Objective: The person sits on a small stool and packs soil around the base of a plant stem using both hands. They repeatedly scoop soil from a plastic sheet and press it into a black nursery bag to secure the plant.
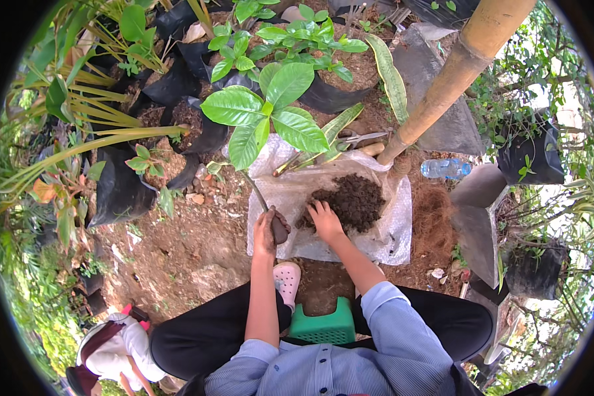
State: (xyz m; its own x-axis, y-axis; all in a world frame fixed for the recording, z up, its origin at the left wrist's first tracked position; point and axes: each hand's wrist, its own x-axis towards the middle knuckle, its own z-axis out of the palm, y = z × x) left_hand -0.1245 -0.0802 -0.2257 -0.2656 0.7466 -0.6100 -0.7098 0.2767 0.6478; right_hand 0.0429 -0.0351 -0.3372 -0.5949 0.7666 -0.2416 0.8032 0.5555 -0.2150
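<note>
My left hand [269, 231] grips the lower end of a broad-leaved plant cutting [257, 192], whose base sits in a dark rounded clump [279, 231]. Its glossy leaves spread above. My right hand [324, 220] rests with fingers spread at the left edge of a pile of dark soil [359, 203], its fingertips touching the soil. The pile lies on a clear bubble-wrap sheet [400, 242] on the ground. At the sheet's upper edge lie variegated snake plant leaves [337, 123] beside scissors [369, 137].
Black grow bags [121, 183] with plants stand at the left and top. A bamboo pole [435, 94] slants at the upper right, near a plastic water bottle [445, 169], brown coir fibre [431, 218] and grey slabs [475, 237]. A green stool [324, 324] is below; another person [121, 344] is lower left.
</note>
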